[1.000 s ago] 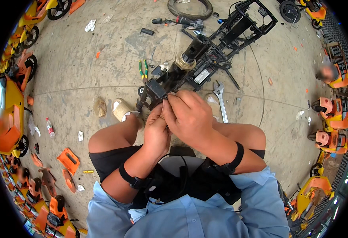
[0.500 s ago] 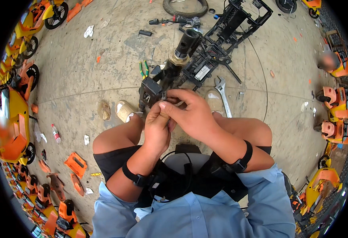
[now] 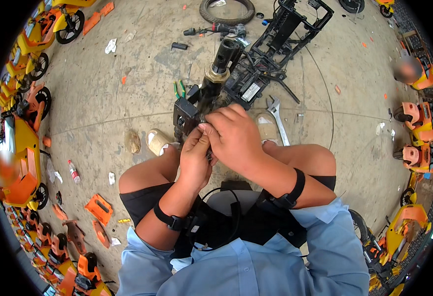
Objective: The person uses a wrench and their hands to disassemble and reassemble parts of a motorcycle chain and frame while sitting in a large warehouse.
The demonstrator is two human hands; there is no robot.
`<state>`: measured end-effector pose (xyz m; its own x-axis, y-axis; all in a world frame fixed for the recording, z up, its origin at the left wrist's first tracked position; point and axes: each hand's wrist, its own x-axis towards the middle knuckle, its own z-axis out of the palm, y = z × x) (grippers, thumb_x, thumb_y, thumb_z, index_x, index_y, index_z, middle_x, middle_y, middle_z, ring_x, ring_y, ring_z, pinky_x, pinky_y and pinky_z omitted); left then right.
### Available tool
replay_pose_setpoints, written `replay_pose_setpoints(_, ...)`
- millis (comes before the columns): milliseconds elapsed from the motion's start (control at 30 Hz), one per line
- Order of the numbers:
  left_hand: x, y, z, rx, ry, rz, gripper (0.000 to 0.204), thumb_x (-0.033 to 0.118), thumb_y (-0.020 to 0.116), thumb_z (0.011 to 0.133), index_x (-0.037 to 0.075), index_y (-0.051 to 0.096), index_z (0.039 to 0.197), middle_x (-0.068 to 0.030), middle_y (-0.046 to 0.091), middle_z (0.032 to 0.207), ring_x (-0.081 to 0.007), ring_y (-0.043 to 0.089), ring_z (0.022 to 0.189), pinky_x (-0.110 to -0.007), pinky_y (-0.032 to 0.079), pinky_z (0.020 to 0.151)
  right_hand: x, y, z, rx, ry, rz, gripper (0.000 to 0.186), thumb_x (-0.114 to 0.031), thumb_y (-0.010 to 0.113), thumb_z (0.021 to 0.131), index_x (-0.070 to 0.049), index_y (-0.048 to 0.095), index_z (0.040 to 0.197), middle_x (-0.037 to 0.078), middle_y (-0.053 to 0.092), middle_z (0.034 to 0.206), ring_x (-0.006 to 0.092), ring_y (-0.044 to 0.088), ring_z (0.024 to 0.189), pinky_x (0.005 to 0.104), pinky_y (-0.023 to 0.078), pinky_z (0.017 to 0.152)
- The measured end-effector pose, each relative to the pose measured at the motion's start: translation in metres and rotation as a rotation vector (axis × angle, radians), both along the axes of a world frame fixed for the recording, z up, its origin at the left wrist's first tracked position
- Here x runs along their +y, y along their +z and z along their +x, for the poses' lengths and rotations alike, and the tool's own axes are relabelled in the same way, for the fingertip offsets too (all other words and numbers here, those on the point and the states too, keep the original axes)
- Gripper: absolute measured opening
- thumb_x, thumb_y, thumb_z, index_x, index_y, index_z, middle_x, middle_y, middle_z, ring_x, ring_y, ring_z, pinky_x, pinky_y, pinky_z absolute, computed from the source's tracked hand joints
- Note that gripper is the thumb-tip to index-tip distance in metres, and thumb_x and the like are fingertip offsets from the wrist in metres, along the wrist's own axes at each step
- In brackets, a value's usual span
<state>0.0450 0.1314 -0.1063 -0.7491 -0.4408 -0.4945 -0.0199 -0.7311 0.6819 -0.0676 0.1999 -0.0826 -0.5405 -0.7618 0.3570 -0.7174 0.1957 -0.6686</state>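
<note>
A black steering tube [image 3: 224, 56] with a brass-coloured nut [image 3: 216, 74] leans up before me, a square black bracket [image 3: 186, 108] at its lower end. Just below the bracket my left hand [image 3: 196, 158] is closed, a small dark metal piece showing at its fingertips, too small to name. My right hand [image 3: 231, 143] pinches at the same spot, its fingers bent over the bracket's lower edge and my left thumb, hiding what it holds. An adjustable wrench [image 3: 276, 121] lies right of my hands; green-handled pliers [image 3: 179, 89] lie beyond the bracket.
A black scooter frame [image 3: 285, 34], a tyre [image 3: 226, 18] and a power tool [image 3: 231, 30] lie ahead on the concrete. Yellow-orange scooters [image 3: 19, 167] line both sides. A bottle [image 3: 74, 172] and orange panels [image 3: 99, 209] lie at left; my feet [image 3: 159, 143] flank the parts.
The bracket and tube have shifted slightly left in view. My right hand's fingers have moved and bent further over the spot where both hands meet; my left hand stays closed there.
</note>
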Motion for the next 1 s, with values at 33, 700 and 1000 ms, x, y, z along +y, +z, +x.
replay_pose_setpoints(33, 0.001, 0.003, -0.002, -0.017, 0.023, -0.002, 0.02, 0.024, 0.047, 0.107, 0.01, 0.056, 0.117, 0.0022, 0.058, 0.085, -0.0046, 0.049, 0.065, -0.02, 0.035, 0.051, 0.0, 0.002, 0.0, 0.01, 0.006, 0.0, 0.011, -0.011, 0.07, 0.084, -0.001, 0.067, 0.086, 0.012, 0.067, 0.087, 0.033, 0.061, 0.087, 0.0415, 0.05, 0.076)
replay_pose_setpoints(700, 0.003, -0.007, -0.002, -0.018, 0.099, 0.058, 0.033, 0.008, 0.044, 0.098, 0.008, 0.053, 0.13, -0.0052, 0.062, 0.116, -0.0151, 0.062, 0.106, -0.029, 0.051, 0.089, -0.005, -0.014, 0.002, 0.251, 0.049, -0.129, 0.02, -0.009, 0.065, 0.065, -0.001, 0.063, 0.084, 0.01, 0.06, 0.084, 0.0271, 0.056, 0.083, 0.0336, 0.05, 0.072)
replay_pose_setpoints(1000, 0.012, 0.013, -0.01, -0.18, 0.211, -0.025, 0.028, 0.01, 0.047, 0.097, 0.006, 0.056, 0.124, -0.0053, 0.064, 0.106, -0.0158, 0.064, 0.091, -0.029, 0.052, 0.076, -0.001, -0.012, -0.002, 0.483, 0.07, -0.067, 0.025, -0.017, 0.062, 0.071, -0.001, 0.066, 0.09, 0.009, 0.063, 0.09, 0.0238, 0.057, 0.084, 0.0329, 0.051, 0.076)
